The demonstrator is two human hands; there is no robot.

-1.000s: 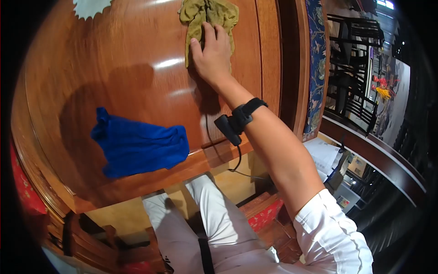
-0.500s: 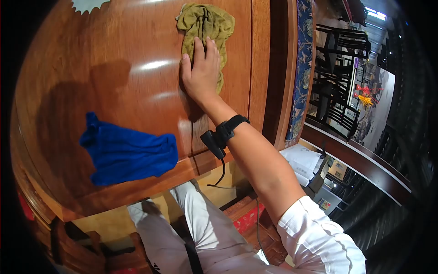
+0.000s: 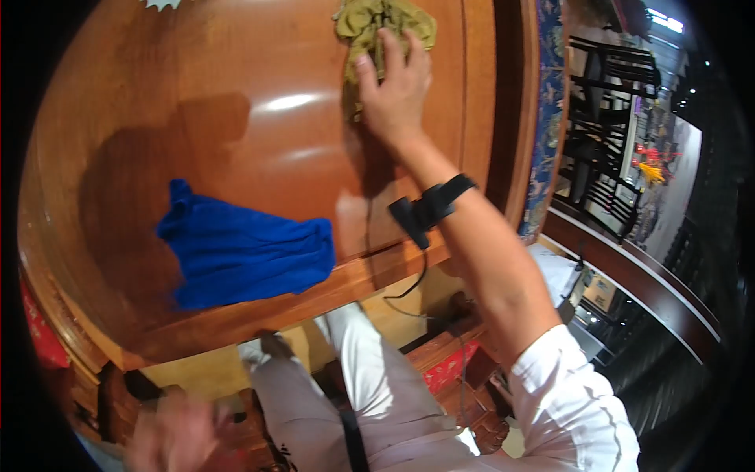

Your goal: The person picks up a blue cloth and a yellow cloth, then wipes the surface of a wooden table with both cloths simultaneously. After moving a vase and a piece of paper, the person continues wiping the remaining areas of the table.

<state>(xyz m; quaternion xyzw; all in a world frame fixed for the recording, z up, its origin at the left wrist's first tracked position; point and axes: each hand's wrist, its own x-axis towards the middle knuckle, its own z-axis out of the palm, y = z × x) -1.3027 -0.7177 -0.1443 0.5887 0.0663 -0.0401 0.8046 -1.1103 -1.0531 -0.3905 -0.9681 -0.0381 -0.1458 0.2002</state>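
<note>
My right hand (image 3: 395,94) lies over a crumpled olive-yellow cloth (image 3: 363,23) at the top of the wooden table. Its fingers are spread, with the tips on the cloth's folds. Part of the cloth is hidden beneath the palm. A blue cloth (image 3: 248,250) lies loosely spread near the table's front edge, and neither hand touches it. Low at the left, my left hand (image 3: 181,433) is smeared by motion, below the table edge and near my legs. Whether it holds anything cannot be made out.
The glossy brown wooden table (image 3: 197,71) carries bright reflections. A white jagged-edged object (image 3: 161,3) shows at its far left. A black wrist strap (image 3: 431,206) with a hanging cable is on my right forearm. Dark chairs (image 3: 609,134) stand at the right, beyond blue patterned fabric (image 3: 544,118).
My right hand has moved forward and slightly right over the olive-yellow cloth. My left hand has come into view at the lower left. The whole view has shifted a little.
</note>
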